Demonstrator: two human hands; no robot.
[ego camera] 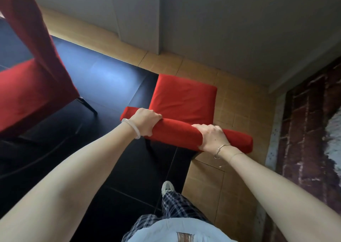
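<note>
A red upholstered chair stands in front of me, seen from above, its seat pointing away and its padded top rail running across the view. My left hand grips the rail near its left end, fingers curled over the far side. Toward the rail's right end, my right hand grips it the same way. Both arms reach out nearly straight. The chair's legs are mostly hidden under the seat and rail.
A second red chair stands at the left on the dark glossy floor. Tan tiles lie to the right. A grey wall rises behind, a brick-pattern wall at right. My foot is below.
</note>
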